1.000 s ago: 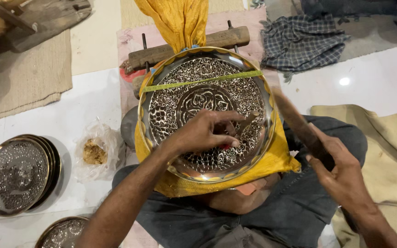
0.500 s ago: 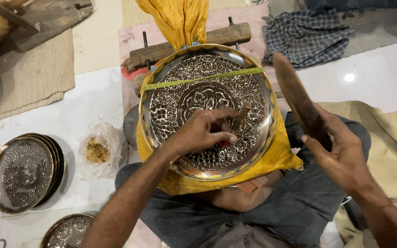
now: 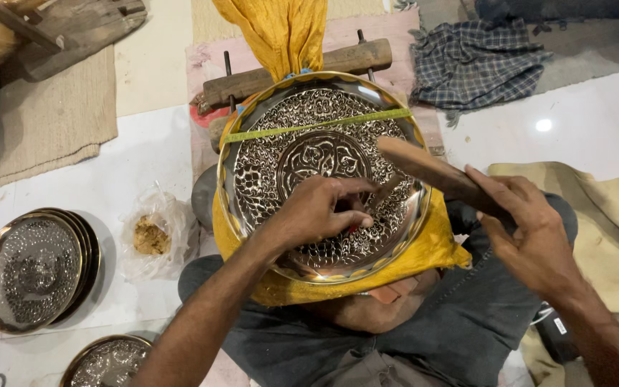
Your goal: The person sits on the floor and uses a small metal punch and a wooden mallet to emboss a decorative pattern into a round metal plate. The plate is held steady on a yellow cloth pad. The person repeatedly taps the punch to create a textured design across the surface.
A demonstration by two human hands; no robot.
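Observation:
A large round metal plate [image 3: 281, 165] with engraved floral patterns rests on a yellow cloth [image 3: 424, 251] over my lap. A yellow-green band [image 3: 309, 125] stretches across its upper part. My left hand [image 3: 320, 211] is closed around a small chisel-like tool [image 3: 390, 188] whose tip rests on the plate's right side. My right hand [image 3: 528, 229] grips a wooden mallet [image 3: 424, 166] whose head hangs just above the tool.
A wooden block [image 3: 324, 64] with metal pegs lies behind the plate. A stack of engraved plates [image 3: 30, 269] sits at the left, another plate [image 3: 105, 362] at the bottom. A plastic bag of brown powder [image 3: 152, 236], a checked cloth [image 3: 488, 61] and a beige mat [image 3: 44, 122] lie around.
My right hand raised the wooden mallet from low beside the plate, then swung it down toward the tool in my left hand. The left hand stayed on the plate.

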